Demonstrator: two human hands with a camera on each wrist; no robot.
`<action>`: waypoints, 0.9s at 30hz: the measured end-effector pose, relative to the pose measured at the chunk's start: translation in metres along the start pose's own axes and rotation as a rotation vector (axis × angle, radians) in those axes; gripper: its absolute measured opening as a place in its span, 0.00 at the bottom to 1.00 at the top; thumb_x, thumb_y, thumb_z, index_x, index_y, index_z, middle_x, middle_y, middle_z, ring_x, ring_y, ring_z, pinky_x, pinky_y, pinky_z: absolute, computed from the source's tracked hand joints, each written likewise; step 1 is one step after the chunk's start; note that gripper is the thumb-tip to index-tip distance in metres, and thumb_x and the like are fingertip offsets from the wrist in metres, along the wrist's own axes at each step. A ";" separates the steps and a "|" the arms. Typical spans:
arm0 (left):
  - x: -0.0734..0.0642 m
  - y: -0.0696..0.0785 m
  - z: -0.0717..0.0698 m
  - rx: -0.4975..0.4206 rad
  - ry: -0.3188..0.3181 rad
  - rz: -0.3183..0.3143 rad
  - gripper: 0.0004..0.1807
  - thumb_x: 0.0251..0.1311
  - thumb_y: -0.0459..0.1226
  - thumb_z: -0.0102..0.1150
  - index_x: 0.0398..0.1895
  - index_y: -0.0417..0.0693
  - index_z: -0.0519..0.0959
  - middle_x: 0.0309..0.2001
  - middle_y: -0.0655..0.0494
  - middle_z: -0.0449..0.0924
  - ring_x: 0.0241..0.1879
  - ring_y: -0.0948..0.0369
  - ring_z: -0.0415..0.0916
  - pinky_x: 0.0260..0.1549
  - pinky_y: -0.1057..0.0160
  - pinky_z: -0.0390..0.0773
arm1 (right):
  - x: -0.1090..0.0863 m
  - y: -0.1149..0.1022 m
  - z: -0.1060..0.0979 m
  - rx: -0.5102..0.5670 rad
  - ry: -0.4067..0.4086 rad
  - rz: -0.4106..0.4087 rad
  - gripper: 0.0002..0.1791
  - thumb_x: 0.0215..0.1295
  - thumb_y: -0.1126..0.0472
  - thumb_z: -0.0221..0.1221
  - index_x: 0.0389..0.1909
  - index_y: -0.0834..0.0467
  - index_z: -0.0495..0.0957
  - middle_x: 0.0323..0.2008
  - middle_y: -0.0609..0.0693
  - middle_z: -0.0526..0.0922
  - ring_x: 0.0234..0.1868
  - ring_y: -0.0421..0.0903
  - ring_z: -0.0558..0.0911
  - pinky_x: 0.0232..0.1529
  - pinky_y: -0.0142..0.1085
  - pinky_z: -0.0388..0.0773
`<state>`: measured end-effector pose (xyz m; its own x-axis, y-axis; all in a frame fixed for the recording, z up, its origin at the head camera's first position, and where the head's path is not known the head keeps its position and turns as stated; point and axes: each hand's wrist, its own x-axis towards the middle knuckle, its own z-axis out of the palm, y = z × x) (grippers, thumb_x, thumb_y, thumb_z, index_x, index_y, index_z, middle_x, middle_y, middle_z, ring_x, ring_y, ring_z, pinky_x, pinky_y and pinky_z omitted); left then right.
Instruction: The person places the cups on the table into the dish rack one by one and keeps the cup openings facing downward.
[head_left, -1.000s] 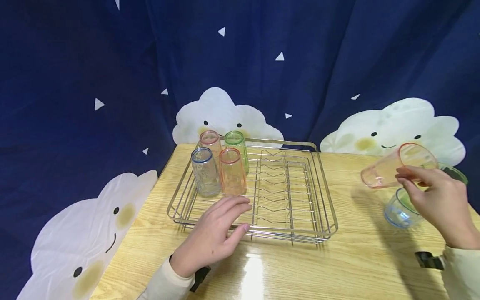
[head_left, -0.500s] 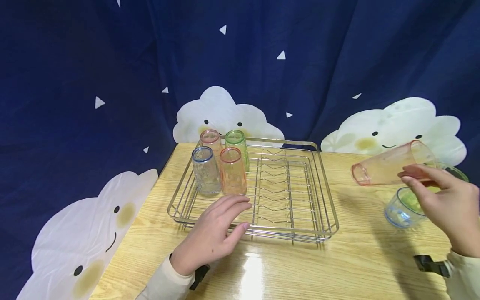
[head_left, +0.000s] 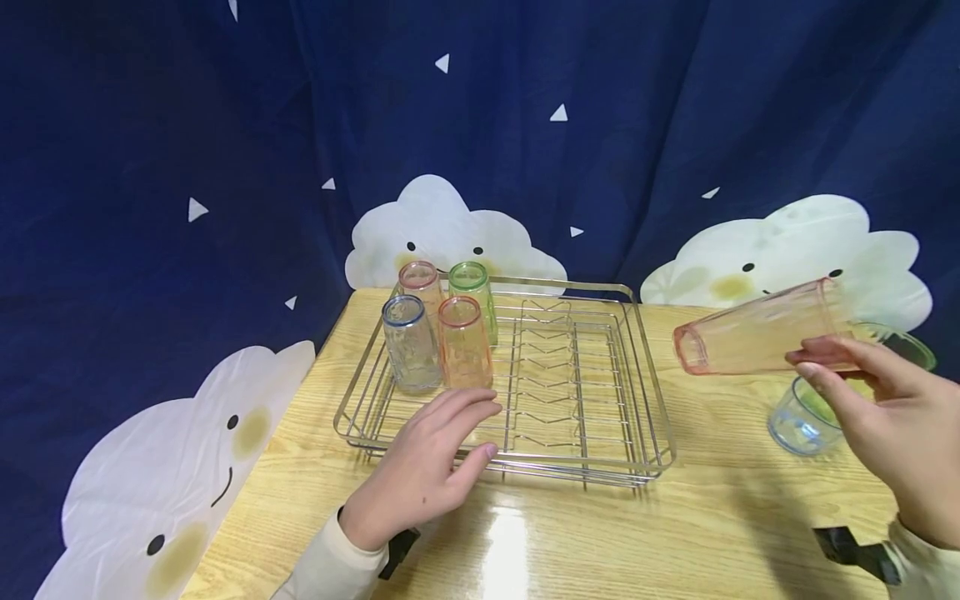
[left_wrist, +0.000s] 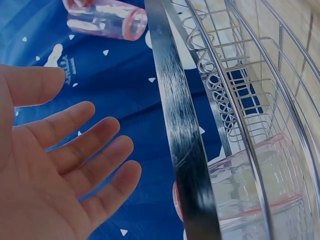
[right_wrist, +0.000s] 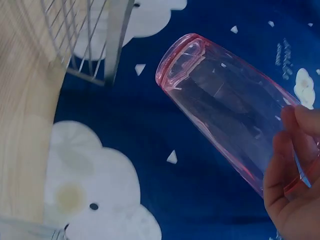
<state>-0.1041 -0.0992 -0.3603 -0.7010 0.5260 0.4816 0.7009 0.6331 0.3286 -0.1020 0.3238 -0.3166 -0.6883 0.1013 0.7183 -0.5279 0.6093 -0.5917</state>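
My right hand (head_left: 888,417) pinches a clear reddish-orange drinking glass (head_left: 757,333) near its rim, tilted almost on its side with the base pointing left. In the right wrist view the thick base of this glass (right_wrist: 182,62) shows, fingers at the other end. My left hand (head_left: 431,462) is held with relaxed fingers over the front edge of a wire dish rack (head_left: 577,460), holding nothing. Inside the rack's left side, upside-down glasses stand together: blue-rimmed (head_left: 412,350), orange (head_left: 465,350), pink (head_left: 420,279) and green (head_left: 472,287).
A short blue glass (head_left: 801,421) stands on the wooden table (head_left: 720,517) at the right, partly behind my right hand. Beyond that hand, a green-rimmed vessel (head_left: 911,343) is mostly hidden. Behind the table hangs a dark blue curtain (head_left: 480,108) printed with clouds.
The orange glass in my right hand has tipped further over, its base swinging left toward the rack and its mouth turning away. My left hand has stayed almost still.
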 end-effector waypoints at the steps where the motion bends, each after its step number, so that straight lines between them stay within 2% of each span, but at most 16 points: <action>1: 0.000 0.000 0.000 -0.001 0.001 0.000 0.21 0.65 0.44 0.58 0.60 0.50 0.77 0.63 0.56 0.77 0.65 0.60 0.73 0.65 0.57 0.74 | -0.001 -0.003 0.001 0.020 -0.006 -0.003 0.14 0.55 0.85 0.58 0.43 0.79 0.80 0.40 0.29 0.84 0.39 0.25 0.83 0.45 0.14 0.75; 2: 0.000 0.000 0.000 -0.001 0.006 0.003 0.21 0.64 0.43 0.58 0.60 0.50 0.77 0.63 0.56 0.77 0.65 0.60 0.73 0.65 0.56 0.74 | -0.002 -0.007 0.002 0.036 -0.009 -0.005 0.14 0.55 0.85 0.58 0.43 0.79 0.79 0.40 0.30 0.85 0.39 0.26 0.84 0.46 0.15 0.76; 4: 0.000 0.000 0.000 -0.001 0.012 0.008 0.21 0.64 0.43 0.59 0.60 0.49 0.77 0.62 0.55 0.77 0.64 0.60 0.73 0.65 0.56 0.74 | -0.005 -0.011 0.005 0.173 -0.009 -0.021 0.14 0.54 0.87 0.57 0.43 0.82 0.78 0.39 0.37 0.87 0.40 0.31 0.86 0.47 0.18 0.78; 9: 0.002 -0.001 0.000 0.005 0.021 0.016 0.22 0.63 0.43 0.59 0.60 0.49 0.77 0.62 0.55 0.78 0.64 0.59 0.74 0.64 0.56 0.75 | -0.009 -0.017 0.018 0.622 -0.014 -0.106 0.13 0.51 0.90 0.55 0.40 0.89 0.74 0.39 0.57 0.89 0.42 0.45 0.89 0.50 0.27 0.82; 11: 0.002 -0.001 0.000 0.008 0.018 0.011 0.22 0.63 0.43 0.59 0.60 0.49 0.77 0.62 0.55 0.78 0.64 0.59 0.74 0.64 0.56 0.75 | -0.011 -0.019 0.023 0.682 -0.030 -0.126 0.12 0.51 0.91 0.55 0.39 0.89 0.74 0.40 0.59 0.88 0.44 0.46 0.88 0.50 0.28 0.83; 15: 0.002 0.000 0.000 0.010 0.015 0.002 0.23 0.64 0.44 0.59 0.61 0.49 0.76 0.63 0.54 0.77 0.65 0.58 0.73 0.65 0.55 0.74 | -0.014 -0.026 0.034 0.710 -0.074 -0.148 0.10 0.52 0.90 0.55 0.38 0.87 0.75 0.40 0.60 0.88 0.45 0.47 0.88 0.51 0.28 0.82; 21: 0.003 0.001 -0.001 0.008 0.018 -0.008 0.24 0.63 0.43 0.60 0.62 0.49 0.76 0.63 0.54 0.76 0.65 0.58 0.73 0.66 0.54 0.73 | -0.020 -0.034 0.054 0.832 -0.124 -0.214 0.10 0.53 0.88 0.56 0.38 0.87 0.76 0.40 0.63 0.87 0.45 0.50 0.87 0.50 0.30 0.83; 27: 0.002 0.001 -0.002 0.011 0.006 -0.007 0.25 0.64 0.43 0.59 0.63 0.48 0.74 0.64 0.54 0.76 0.66 0.59 0.72 0.67 0.55 0.73 | -0.027 -0.041 0.067 0.853 -0.170 -0.251 0.08 0.54 0.87 0.57 0.37 0.85 0.77 0.39 0.62 0.87 0.45 0.49 0.86 0.51 0.30 0.82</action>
<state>-0.1046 -0.0983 -0.3572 -0.7051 0.5182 0.4840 0.6944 0.6428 0.3234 -0.0953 0.2438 -0.3365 -0.5319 -0.1148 0.8390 -0.8152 -0.1989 -0.5440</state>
